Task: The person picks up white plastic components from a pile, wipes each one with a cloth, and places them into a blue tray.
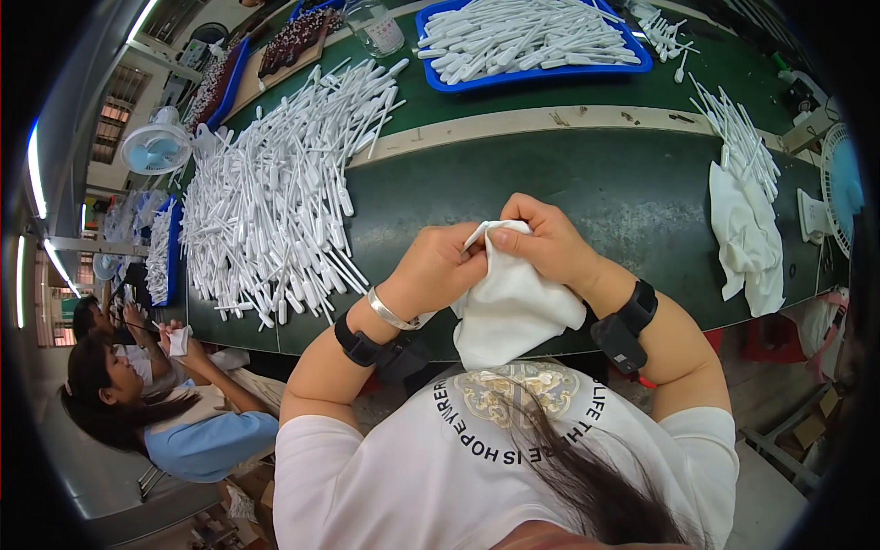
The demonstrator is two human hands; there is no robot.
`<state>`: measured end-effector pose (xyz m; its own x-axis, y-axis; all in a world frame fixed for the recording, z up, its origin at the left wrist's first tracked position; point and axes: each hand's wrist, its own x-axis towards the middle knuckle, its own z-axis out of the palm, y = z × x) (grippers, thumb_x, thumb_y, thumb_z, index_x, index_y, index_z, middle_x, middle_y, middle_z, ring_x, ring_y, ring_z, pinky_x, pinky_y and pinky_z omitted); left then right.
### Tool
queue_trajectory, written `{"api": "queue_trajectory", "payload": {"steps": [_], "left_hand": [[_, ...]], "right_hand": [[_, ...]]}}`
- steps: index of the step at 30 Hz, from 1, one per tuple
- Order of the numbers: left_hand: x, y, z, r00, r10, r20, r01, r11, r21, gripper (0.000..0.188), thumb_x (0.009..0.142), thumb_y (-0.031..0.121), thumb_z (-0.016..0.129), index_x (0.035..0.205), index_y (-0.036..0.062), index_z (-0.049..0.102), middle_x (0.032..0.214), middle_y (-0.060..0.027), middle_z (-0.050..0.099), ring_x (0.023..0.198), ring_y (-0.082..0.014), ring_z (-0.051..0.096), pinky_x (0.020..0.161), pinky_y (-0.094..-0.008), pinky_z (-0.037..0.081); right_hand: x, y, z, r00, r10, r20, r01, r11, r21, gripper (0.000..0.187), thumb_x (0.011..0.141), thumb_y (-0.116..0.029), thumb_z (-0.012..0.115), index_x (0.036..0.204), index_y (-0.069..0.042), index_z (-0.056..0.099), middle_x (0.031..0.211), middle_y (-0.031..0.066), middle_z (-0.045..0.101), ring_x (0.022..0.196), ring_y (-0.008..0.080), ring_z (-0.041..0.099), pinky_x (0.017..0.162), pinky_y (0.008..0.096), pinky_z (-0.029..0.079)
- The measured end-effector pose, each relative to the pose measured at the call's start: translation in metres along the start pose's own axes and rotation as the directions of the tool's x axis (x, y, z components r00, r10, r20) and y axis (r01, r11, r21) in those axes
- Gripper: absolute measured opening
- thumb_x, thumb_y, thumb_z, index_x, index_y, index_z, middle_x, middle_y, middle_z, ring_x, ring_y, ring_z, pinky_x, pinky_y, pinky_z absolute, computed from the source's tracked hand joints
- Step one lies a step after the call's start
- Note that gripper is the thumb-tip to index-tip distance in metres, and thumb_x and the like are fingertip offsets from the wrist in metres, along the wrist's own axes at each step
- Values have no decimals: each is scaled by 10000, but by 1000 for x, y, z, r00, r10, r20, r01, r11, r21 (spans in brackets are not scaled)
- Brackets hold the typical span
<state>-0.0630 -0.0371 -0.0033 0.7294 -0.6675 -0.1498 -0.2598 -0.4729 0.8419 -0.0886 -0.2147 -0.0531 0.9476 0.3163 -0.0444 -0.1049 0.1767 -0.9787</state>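
Both of my hands meet over the near edge of the dark green table, fingers closed in a pinch. My right hand grips the top of a white cloth, thumb pressed on it; the rest hangs down toward my lap. My left hand pinches a slim white piece against the cloth's upper edge. Most of that piece is hidden by fingers and cloth. Left of my hands lies a large heap of white plastic sticks, each thin with a wider end.
Beyond a pale strip stands a blue tray full of similar white sticks. More sticks and another white cloth lie at the right, near a fan. A glass jar stands at the back. Another person works at the left.
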Motion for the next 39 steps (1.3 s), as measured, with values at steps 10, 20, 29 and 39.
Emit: {"api": "queue_trajectory", "payload": {"steps": [10, 20, 29, 39], "left_hand": [[-13, -13, -17, 978, -39, 207, 178, 672, -719, 149, 814, 95, 543, 917, -9, 572, 686, -20, 577, 524, -29, 460, 451, -161, 330], [-18, -11, -20, 983, -120, 141, 181, 772, -609, 147, 814, 91, 543, 917, -9, 574, 698, -14, 574, 527, -14, 443, 463, -150, 337], [-9, -9, 6, 997, -74, 25, 76, 835, -544, 140, 816, 56, 533, 924, -29, 564, 790, -29, 581, 694, -61, 528, 621, -192, 430], [-12, 12, -15, 991, -133, -19, 104, 848, -520, 149, 812, 50, 539, 935, -32, 557, 789, -15, 573, 686, -59, 516, 629, -188, 428]], "right_hand": [[0, -7, -7, 989, -26, 143, 6, 990, 140, 167, 769, -134, 635, 778, -77, 478, 722, -29, 511, 675, 36, 461, 591, 193, 376], [-1, -12, -9, 992, 36, 119, -51, 990, 128, 178, 767, -161, 637, 773, -82, 478, 719, -30, 512, 664, 34, 457, 584, 192, 381], [-1, -11, 4, 999, -39, 11, 38, 995, 93, 182, 783, -178, 625, 800, -79, 473, 749, -29, 500, 676, 34, 446, 595, 190, 383], [-3, -11, -8, 998, 10, 66, -29, 954, 298, 177, 783, -168, 624, 818, -76, 476, 749, -29, 503, 681, 35, 460, 599, 187, 389]]}}
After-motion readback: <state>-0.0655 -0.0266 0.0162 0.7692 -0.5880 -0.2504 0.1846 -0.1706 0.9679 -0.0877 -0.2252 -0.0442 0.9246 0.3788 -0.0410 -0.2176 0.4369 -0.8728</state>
